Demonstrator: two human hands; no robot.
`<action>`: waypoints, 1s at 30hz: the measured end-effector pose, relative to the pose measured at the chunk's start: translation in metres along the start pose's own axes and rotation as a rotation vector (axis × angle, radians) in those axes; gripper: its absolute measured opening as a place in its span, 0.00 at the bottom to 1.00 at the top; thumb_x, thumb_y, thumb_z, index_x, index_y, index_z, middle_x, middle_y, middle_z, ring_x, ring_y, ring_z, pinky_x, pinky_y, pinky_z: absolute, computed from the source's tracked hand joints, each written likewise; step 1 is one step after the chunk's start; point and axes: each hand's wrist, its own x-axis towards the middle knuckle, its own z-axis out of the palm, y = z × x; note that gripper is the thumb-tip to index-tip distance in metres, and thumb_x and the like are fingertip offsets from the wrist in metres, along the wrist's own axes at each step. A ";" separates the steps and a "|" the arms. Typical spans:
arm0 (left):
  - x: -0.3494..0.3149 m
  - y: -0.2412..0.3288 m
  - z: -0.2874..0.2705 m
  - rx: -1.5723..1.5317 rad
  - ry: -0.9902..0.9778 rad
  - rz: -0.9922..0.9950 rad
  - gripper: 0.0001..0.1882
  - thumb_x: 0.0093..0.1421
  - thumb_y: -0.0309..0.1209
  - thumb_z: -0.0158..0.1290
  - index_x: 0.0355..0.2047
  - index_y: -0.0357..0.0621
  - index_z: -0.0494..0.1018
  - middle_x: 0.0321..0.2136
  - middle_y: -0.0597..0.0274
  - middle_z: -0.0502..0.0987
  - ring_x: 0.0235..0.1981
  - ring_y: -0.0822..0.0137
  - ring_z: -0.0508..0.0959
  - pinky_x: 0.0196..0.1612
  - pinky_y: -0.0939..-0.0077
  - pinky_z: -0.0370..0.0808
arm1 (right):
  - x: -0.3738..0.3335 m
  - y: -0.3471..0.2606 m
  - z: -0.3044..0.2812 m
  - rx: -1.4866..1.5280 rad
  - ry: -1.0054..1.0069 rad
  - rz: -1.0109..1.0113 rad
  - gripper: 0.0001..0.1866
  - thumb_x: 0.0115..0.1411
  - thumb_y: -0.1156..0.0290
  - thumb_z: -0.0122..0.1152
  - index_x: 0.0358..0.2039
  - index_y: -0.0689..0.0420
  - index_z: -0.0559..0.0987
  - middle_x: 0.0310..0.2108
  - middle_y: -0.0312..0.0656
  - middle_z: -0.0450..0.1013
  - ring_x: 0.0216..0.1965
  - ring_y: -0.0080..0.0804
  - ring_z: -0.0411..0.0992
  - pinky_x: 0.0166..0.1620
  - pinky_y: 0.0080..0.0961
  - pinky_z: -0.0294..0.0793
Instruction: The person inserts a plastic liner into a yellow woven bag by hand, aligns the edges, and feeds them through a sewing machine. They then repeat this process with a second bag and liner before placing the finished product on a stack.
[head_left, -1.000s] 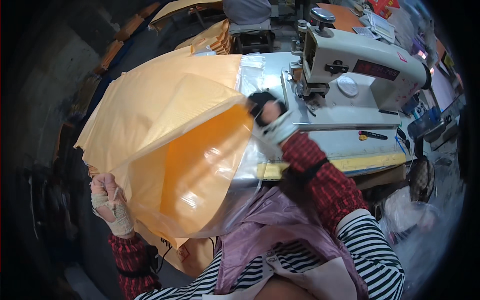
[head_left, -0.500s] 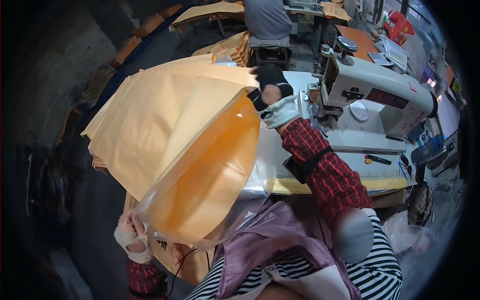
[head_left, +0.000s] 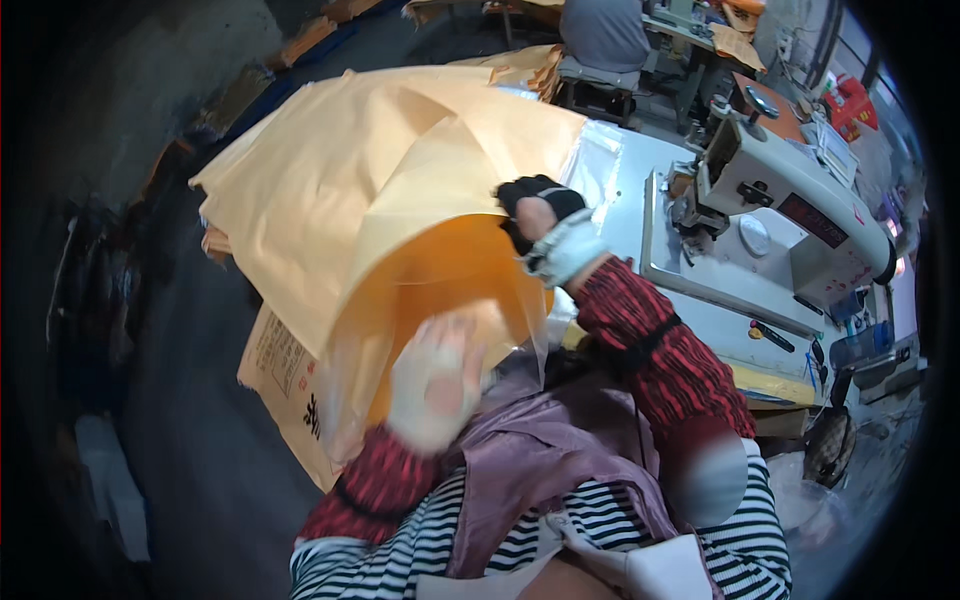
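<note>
A large yellow woven sack (head_left: 380, 190) with a clear plastic liner (head_left: 440, 290) lies over the left end of the sewing table. My right hand (head_left: 540, 225), in a dark and white glove, grips the top rim of the sack's open mouth. My left hand (head_left: 432, 380), in a white glove and blurred by motion, is at the lower rim of the mouth, pressed against the liner. Whether its fingers close on the liner cannot be told. The sack's orange inside faces me.
A white industrial sewing machine (head_left: 790, 215) stands on the table (head_left: 700, 310) to the right. More yellow sacks (head_left: 270, 365) hang below on the left. Another person (head_left: 605, 35) sits at a far bench. A dark floor lies to the left.
My left hand has come up from the lower left to the sack's mouth. The sack has shifted right and nearer, while my right hand keeps its hold on the rim.
</note>
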 end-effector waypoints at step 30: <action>-0.176 -0.229 -0.108 -1.628 0.262 -0.049 0.28 0.60 0.44 0.44 0.57 0.43 0.61 0.57 0.55 0.62 0.58 0.65 0.62 0.58 0.66 0.61 | -0.126 -0.031 -0.035 0.150 -0.146 0.098 0.10 0.42 0.76 0.58 0.29 0.56 0.76 0.27 0.44 0.72 0.33 0.44 0.71 0.35 0.33 0.71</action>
